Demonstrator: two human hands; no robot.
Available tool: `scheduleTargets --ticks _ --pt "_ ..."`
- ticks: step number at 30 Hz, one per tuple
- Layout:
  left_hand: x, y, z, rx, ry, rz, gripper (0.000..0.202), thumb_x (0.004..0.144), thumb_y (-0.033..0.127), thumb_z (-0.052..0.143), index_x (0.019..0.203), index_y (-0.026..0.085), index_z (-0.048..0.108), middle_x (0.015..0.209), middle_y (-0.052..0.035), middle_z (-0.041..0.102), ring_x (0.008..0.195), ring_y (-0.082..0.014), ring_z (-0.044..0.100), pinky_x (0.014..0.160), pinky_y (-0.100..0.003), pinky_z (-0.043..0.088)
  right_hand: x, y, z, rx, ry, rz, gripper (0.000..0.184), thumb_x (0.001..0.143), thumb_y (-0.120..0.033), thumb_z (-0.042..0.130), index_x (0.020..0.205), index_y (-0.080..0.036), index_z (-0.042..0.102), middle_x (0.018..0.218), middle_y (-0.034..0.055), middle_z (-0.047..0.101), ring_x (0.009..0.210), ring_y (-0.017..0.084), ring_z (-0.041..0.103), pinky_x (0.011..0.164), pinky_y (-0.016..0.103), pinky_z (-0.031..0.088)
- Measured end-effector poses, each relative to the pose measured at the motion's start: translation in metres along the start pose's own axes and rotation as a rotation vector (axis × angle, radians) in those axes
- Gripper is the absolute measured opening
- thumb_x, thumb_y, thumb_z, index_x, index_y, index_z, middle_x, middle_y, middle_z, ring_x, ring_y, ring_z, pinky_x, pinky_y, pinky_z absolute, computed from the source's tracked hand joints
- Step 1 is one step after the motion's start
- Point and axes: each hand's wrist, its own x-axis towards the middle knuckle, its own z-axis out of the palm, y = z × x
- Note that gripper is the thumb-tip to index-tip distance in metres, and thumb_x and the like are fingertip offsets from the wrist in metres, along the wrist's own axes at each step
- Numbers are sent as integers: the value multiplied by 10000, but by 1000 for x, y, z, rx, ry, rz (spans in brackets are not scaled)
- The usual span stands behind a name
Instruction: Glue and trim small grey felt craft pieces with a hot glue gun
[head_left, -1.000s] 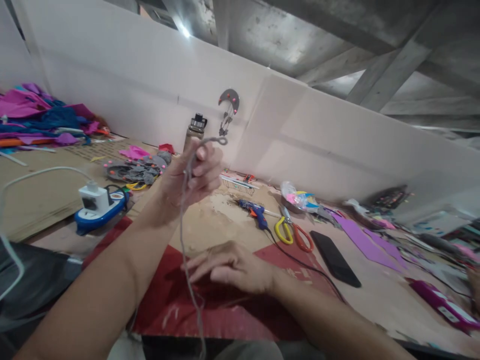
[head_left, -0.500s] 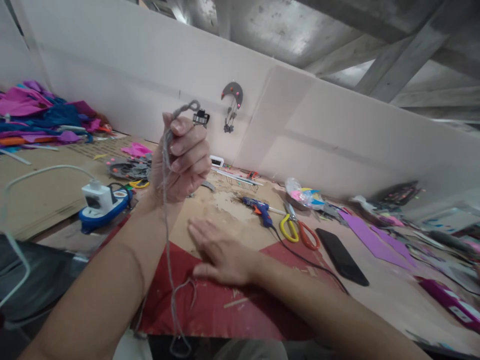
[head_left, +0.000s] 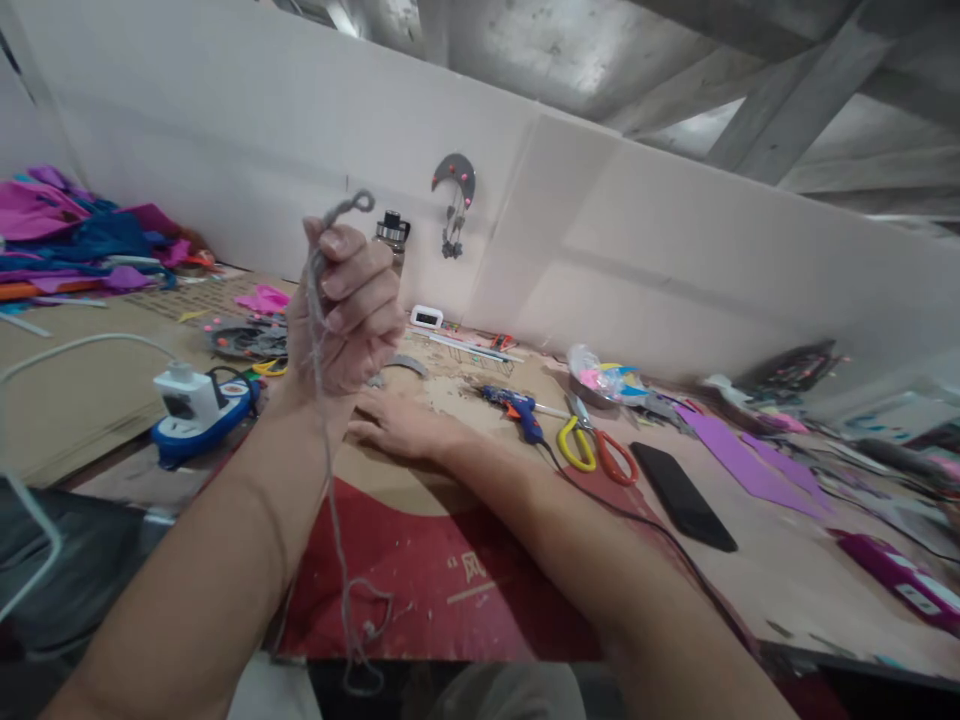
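Observation:
My left hand [head_left: 349, 315] is raised over the table in a fist, closed round a length of grey string [head_left: 330, 500]. The string's top end curls above my fingers and the rest hangs down past my forearm to the table's near edge. My right hand [head_left: 397, 425] lies flat on the cardboard table top [head_left: 450, 400] behind the left hand, fingers stretched forward and partly hidden by it. A grey crescent-shaped piece [head_left: 405, 366] lies just beyond its fingertips. A red printed sheet [head_left: 465, 590] lies under my right forearm.
A blue glue gun [head_left: 517, 408], yellow and orange scissors [head_left: 589, 450] and a black phone [head_left: 681, 496] lie to the right. A blue-and-white power strip [head_left: 196, 405] sits at left, coloured fabric [head_left: 82, 235] far left. A bottle [head_left: 391, 235] stands by the white wall.
My left hand has risen and closed into a fist on the string. My right hand has slid forward from the red sheet onto the cardboard, toward the grey crescent piece.

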Motion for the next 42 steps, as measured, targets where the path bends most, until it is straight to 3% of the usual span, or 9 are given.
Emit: scheduleTargets --ticks 4,13,18,21,25,29,34,38,42 --pt "5 -3 -10 -8 -52 -32 367 929 373 315 654 187 471 489 69 304 325 -30 200 302 -167 179 -14 -23 9 -34 -129 -106 572 883 -450 394 1357 -133 345 1444 119 304 1359 200 200 1122 394 140" --pt "19 -11 -33 70 -23 -46 318 930 350 338 727 232 553 528 39 454 417 -78 273 403 -244 217 -121 -99 -12 125 -252 -175 659 884 -405 425 1425 -129 169 1489 110 160 1385 166 44 1135 358 101" --pt "22 -14 -35 79 9 -53 367 945 338 282 716 243 553 515 44 462 415 -71 264 383 -211 222 -159 -126 -23 323 -242 -81 617 883 -348 436 1423 -181 188 1445 88 311 1338 155 264 1104 321 220" --pt "22 -14 -34 53 0 -57 358 935 327 319 706 213 570 524 45 445 379 -46 278 363 -190 237 -167 -127 -28 390 -71 89 577 868 -300 464 1398 -210 253 1371 79 426 1251 153 401 1039 300 334" --pt "20 -13 -32 93 48 -31 349 923 313 355 684 194 579 536 39 440 369 -40 308 356 -181 263 -147 -102 -25 345 306 284 412 863 -221 444 1274 -226 419 1201 85 526 1079 158 516 937 343 426" --pt "20 -11 -31 148 86 9 339 921 330 363 684 211 575 534 30 450 379 -54 295 355 -192 256 -103 -70 -21 371 462 356 369 809 -89 386 1142 -196 502 1109 84 537 948 138 553 814 316 474" --pt "21 -8 -37 213 63 40 303 905 356 401 703 243 596 529 23 432 405 -66 311 384 -237 243 -50 -58 -16 286 293 318 537 785 -301 547 1294 -249 384 1220 82 486 979 170 523 796 326 458" --pt "20 -6 -38 258 39 61 278 896 369 423 725 249 607 525 18 411 431 -70 334 412 -260 232 -24 -62 -9 213 2 137 385 732 -337 624 1093 -220 561 1044 51 594 909 183 541 803 312 436" --pt "17 -2 -31 189 16 64 300 903 355 416 686 224 578 531 28 394 389 -54 257 381 -246 214 7 -50 -3 239 136 169 159 753 -185 544 896 -199 612 899 27 623 839 165 551 746 265 442"
